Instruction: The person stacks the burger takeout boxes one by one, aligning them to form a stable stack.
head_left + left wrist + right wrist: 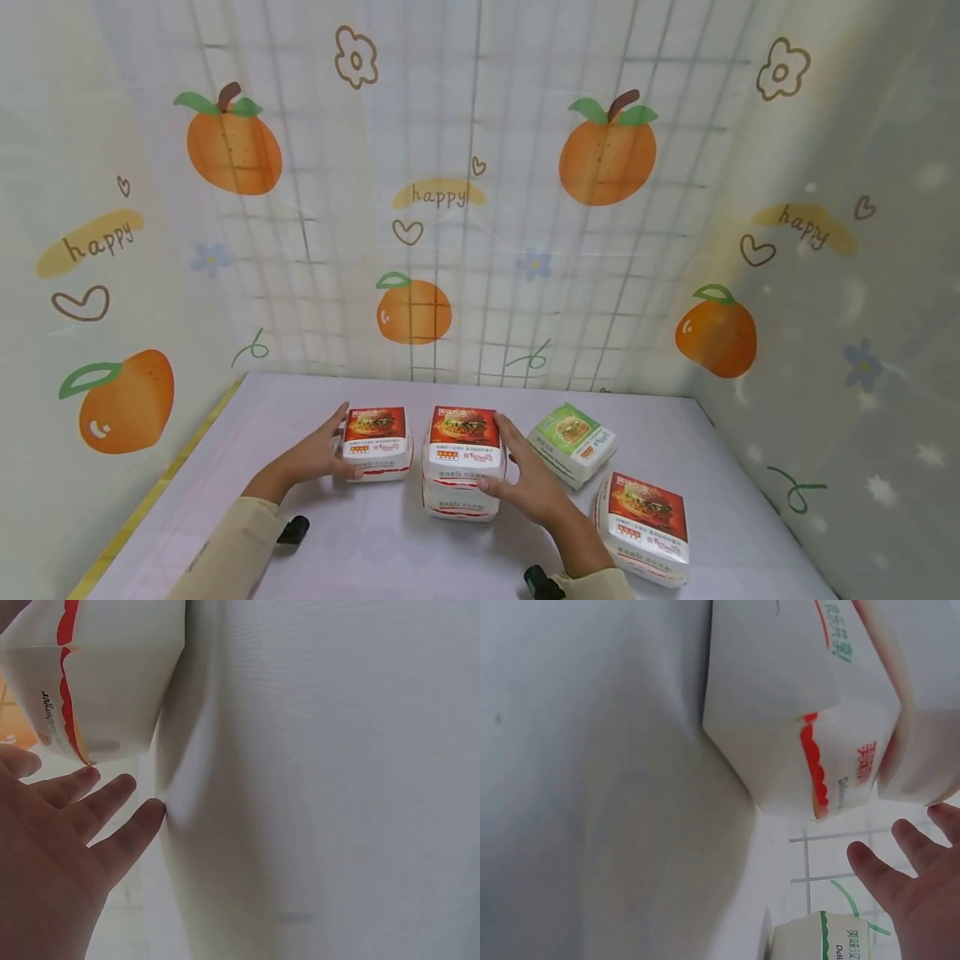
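Observation:
A white paper burger box with a red burger-picture lid stands at the left of the table. My left hand spans its left side, thumb at the front and fingers toward the back. In the left wrist view the other fingers spread straight beside the box's corner. In the middle, two matching boxes are stacked. My right hand holds the upper burger box at its right side, thumb on the front face and fingertips along the far edge. The lower burger box rests on the table beneath it.
A green-lidded burger box sits angled behind my right hand. Another red-lidded box is at the right, close beside my right forearm. The table has a yellow strip along its left edge. A fruit-printed curtain surrounds the back and sides.

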`<state>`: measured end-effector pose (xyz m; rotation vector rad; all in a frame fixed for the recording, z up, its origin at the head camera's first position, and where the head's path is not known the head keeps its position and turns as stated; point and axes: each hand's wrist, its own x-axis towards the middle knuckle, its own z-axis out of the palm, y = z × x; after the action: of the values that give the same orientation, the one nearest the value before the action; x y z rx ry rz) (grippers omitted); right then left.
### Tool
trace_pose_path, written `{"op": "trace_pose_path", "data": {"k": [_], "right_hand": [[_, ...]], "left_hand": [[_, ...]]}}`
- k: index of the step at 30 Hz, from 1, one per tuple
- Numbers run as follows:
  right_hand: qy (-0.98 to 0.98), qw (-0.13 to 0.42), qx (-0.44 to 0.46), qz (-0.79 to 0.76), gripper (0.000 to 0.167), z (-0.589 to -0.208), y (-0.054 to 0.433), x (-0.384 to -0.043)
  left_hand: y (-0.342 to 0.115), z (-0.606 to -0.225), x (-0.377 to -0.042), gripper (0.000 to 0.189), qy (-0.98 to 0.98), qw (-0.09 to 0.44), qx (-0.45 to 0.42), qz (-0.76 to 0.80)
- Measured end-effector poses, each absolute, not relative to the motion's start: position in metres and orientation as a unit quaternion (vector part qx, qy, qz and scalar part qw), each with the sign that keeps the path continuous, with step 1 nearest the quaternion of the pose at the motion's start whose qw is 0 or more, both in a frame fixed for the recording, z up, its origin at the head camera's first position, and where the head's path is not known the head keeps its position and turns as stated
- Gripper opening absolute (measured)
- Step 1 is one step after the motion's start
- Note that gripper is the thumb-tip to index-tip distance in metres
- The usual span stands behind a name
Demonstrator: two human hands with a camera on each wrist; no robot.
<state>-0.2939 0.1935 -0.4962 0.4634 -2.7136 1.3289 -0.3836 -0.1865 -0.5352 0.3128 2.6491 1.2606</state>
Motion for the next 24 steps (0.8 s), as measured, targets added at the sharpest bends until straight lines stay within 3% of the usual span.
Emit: {"op": "trace_pose_path", "data": {"k": [24], "right_hand": [[-0.881,0.05,0.165,0.44,0.107,-0.498,0.1943,-0.2939]], "left_hand": [[-0.1816,-0.5378,-0.3841,0.136,0.89,0.083,0.103,0.437]]}}
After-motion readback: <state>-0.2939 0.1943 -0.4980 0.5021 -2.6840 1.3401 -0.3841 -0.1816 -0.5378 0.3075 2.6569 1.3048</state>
